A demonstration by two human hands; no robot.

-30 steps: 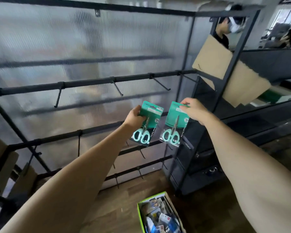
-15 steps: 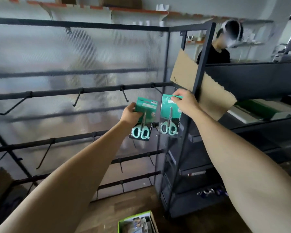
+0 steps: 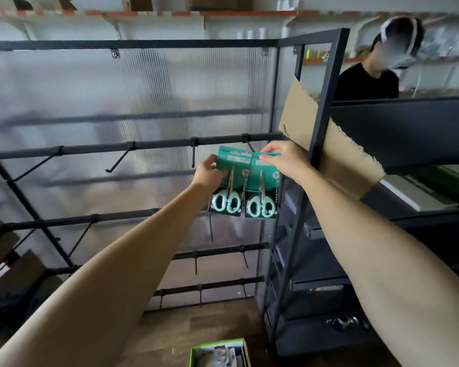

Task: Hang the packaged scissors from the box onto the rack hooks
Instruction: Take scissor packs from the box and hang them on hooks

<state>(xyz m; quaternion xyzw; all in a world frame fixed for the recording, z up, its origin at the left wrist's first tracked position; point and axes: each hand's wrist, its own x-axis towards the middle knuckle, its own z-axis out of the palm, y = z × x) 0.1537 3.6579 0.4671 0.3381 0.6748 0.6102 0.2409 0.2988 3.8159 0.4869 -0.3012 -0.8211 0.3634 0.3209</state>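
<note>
**Head view: two scissor packs held just under the top rail hooks**

The head view shows the left hand (image 3: 208, 172) with its fingers curled round the left edge of the left scissors pack (image 3: 229, 181). The right hand (image 3: 282, 157) pinches the top edge of the right scissors pack (image 3: 261, 192). Both packs are up against the rack, just below the upper hook rail (image 3: 154, 148), and their inner edges overlap a little.

What could go wrong: the two cards are so close that one may catch the other while it goes to a hook. Each hanging hole is small and partly hidden by fingers, so a card may miss the hook tip, bend, or slip down to the floor. The right pack is also near the dark shelf post (image 3: 326, 107) and may knock it.

Count: two hands, two scissors packs. On the upper rail I count four hooks, all bare; the nearest hook (image 3: 194, 154) is just left of the packs. One box (image 3: 220, 353) stands on the floor, near the bottom edge.
</note>
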